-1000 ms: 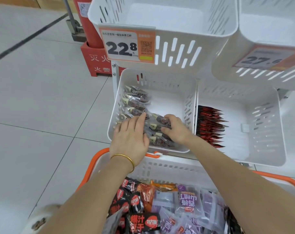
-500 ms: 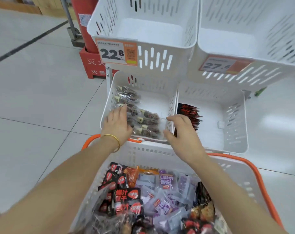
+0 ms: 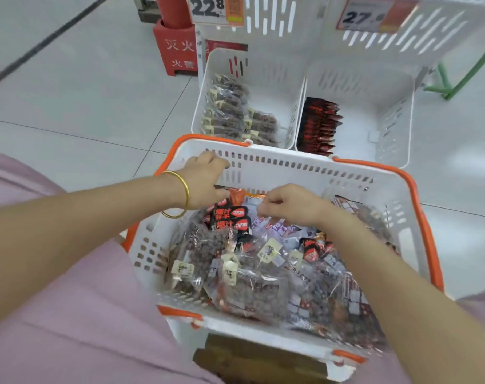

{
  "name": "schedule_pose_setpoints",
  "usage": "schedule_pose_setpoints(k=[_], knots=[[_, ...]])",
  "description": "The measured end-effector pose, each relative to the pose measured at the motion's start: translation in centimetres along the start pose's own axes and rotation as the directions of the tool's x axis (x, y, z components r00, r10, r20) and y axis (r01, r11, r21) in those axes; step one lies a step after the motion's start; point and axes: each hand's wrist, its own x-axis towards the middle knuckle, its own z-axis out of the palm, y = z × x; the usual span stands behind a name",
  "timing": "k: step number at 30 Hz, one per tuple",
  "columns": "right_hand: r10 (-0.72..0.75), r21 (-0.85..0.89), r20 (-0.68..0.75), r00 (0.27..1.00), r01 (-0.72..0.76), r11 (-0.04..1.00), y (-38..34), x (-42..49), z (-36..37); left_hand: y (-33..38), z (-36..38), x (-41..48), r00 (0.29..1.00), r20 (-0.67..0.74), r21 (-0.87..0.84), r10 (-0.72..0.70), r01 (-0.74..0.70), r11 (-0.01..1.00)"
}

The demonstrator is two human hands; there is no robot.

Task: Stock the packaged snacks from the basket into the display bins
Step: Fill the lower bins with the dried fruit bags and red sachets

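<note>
While both hands work at the far end of the basket (image 3: 305, 173), which fills the middle of the frame, the packaged snacks lie directly beneath them and spread toward the bottom edge.

The left hand (image 3: 205, 181), with a gold bangle (image 3: 184, 187) on its wrist, hangs close to the basket's far wall. Its fingers are curled and its thumb is against an orange packet (image 3: 237, 195). I cannot tell whether it actually grips that packet.

The right hand (image 3: 291, 206) sits just right of it, knuckles up and fingertips bent down onto the purple-and-white packets (image 3: 283, 230). Whether it pinches one is also unclear.

A clump of black-and-red packets (image 3: 229, 218) lies between the two hands, nearer the left. Clear bags of brown snack (image 3: 249, 292) with cream tags pile up below, toward the bottom of the frame.

The display bins sit above the basket in the frame, just past its far rim:

- The left bin (image 3: 263, 76) holds clear bags (image 3: 230, 112) much like those in the basket, lying flat with their long sides across the bin.
- The right bin (image 3: 360, 87) holds dark red packets (image 3: 319, 126) standing on edge in a row along its left wall.

My judgement is that the next move is a lift and a short carry up-frame over the rim. The left hand is nearer the left bin and the right hand is nearer the right bin. A bag going into the left bin would probably need turning crosswise to match the stack.
</note>
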Motion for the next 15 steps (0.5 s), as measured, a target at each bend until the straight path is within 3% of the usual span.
schedule_pose_setpoints(k=[5,11,15], knots=[[0.035,0.059,0.225,0.974,-0.049,0.997,-0.6,-2.2,-0.6,0.4,1.9,-1.3,0.999,0.034,-0.100,0.021,-0.017,0.995],[0.023,-0.128,0.174,0.985,-0.001,0.992,-1.9,-3.4,-0.7,1.8,1.5,-1.0,0.997,-0.004,-0.164,0.074,-0.074,0.984],[0.184,-0.345,0.327,0.927,-0.064,0.937,-3.3,-4.1,-0.5,2.1,1.1,-1.2,0.997,-0.028,-0.168,0.076,-0.080,0.982]])
